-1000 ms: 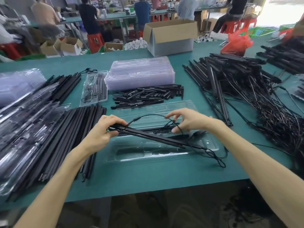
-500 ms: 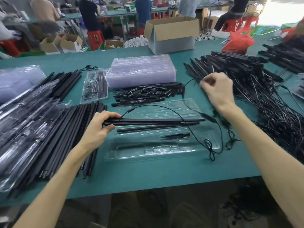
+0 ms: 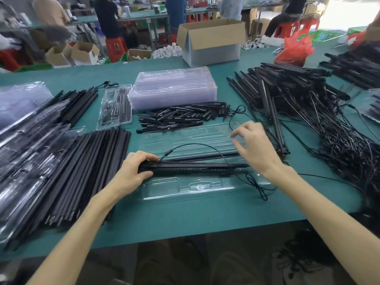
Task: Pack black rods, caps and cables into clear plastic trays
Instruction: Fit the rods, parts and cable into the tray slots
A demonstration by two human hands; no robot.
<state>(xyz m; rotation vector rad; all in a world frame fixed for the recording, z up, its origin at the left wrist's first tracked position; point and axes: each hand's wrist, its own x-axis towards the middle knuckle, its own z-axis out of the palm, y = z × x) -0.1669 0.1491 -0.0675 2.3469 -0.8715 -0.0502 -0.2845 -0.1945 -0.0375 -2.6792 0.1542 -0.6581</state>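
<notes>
On the desk (image 3: 185, 219), the clear tray (image 3: 205, 189) lies near-centre. The black rods (image 3: 195, 168) rest on it, long axis left-right. The left hand (image 3: 133, 171) grips their left end. The right hand (image 3: 255, 149) hovers above their right end, fingers (image 3: 238, 132) spread and empty, nearest the loose cable (image 3: 195, 144).

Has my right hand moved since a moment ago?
Yes. The right hand came back from the cable pile, now over the right end of the clear tray.

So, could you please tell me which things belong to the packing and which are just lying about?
Job: clear plastic tray; long black rods gripped by left hand; thin black cable; short black caps; stacked clear trays.
Lying about: cardboard box; red plastic bag.
</notes>
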